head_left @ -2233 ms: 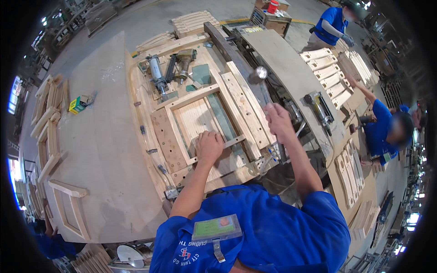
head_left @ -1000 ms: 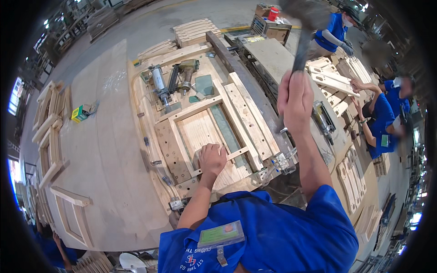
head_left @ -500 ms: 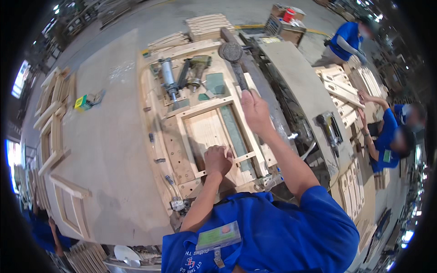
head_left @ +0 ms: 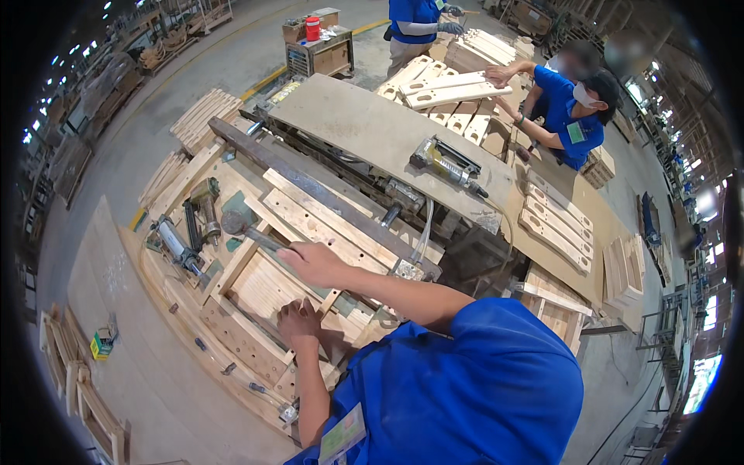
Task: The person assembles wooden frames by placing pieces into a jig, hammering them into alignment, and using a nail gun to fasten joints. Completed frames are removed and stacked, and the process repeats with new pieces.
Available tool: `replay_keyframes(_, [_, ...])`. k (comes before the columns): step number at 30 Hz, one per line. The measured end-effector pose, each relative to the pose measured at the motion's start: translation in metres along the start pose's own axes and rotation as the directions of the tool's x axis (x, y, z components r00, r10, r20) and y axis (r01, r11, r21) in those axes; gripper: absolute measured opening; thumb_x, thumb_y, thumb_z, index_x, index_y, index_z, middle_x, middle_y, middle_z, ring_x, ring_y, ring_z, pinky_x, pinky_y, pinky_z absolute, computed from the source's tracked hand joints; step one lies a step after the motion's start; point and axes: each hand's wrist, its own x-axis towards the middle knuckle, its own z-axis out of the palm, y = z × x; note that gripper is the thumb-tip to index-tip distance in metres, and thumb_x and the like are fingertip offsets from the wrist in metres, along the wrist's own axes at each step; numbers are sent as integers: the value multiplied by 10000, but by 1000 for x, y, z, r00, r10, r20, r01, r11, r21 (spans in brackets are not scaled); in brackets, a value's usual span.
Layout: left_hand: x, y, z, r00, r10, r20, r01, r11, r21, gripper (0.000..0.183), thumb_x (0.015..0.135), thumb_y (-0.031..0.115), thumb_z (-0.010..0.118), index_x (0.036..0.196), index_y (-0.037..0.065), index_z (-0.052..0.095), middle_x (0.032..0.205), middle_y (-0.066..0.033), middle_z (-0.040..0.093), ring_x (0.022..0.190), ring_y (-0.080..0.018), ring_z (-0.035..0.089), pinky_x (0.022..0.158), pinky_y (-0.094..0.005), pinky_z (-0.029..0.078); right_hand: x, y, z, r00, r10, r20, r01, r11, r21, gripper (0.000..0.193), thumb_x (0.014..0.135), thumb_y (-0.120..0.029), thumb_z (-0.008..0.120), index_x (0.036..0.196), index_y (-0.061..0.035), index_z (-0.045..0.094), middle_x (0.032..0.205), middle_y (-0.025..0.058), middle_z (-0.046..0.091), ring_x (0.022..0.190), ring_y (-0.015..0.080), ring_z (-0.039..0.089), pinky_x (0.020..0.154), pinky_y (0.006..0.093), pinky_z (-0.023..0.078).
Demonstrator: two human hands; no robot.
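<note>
My right hand point(head_left: 314, 263) is closed round the handle of a mallet point(head_left: 234, 223) with a dark round head. The mallet head is over the far end of a pale wooden frame point(head_left: 232, 270) on the bench. My left hand point(head_left: 301, 322) rests at the near end of the frame, its bent fingers over the near crosspiece. Inside the frame shows a light wood panel point(head_left: 267, 283). Two air nail guns lie past the frame's far left corner, one silver-blue point(head_left: 177, 246) and one olive point(head_left: 205, 208).
A dark metal bar point(head_left: 271, 174) runs along the bench's far side. Beyond it, a table point(head_left: 349, 112) carries another nail gun point(head_left: 449, 164). Co-workers in blue handle slotted wooden boards point(head_left: 449, 89) at the far right. Wooden frames point(head_left: 74, 372) lie at the left.
My view has turned to the right. The mallet, still in my right hand, looks lower and closer to the frame. My left hand stays at the frame's near end.
</note>
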Motion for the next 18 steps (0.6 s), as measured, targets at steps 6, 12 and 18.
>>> replay_keyframes(6, [-7,-1,-4,998,28,-50,-29,999,-21,246,958,299,686,1054,97,790,1046,-136,757,1057,-349,686,936,-494,522,-23,42,-34,973,27,-229,-46,996,-77,550,1070,-507,563,1041,25,701,1005,316,724,984,518,692,862,563,535])
replay_keyframes(12, [-9,-4,-3,991,11,-136,-26,994,-108,242,953,315,691,1035,112,793,1032,-93,759,1053,-316,686,950,-476,506,8,53,-61,943,22,-333,-173,885,-432,355,1059,-350,618,1071,3,659,888,304,718,878,512,706,790,606,541])
replay_keyframes(18, [-6,4,-7,985,39,-169,-58,992,-110,249,972,350,696,995,123,797,988,-82,757,1032,-306,692,937,-467,499,42,82,-50,907,83,-412,-324,763,-560,278,1001,-291,692,1148,-55,686,1175,212,696,1084,419,709,852,570,551])
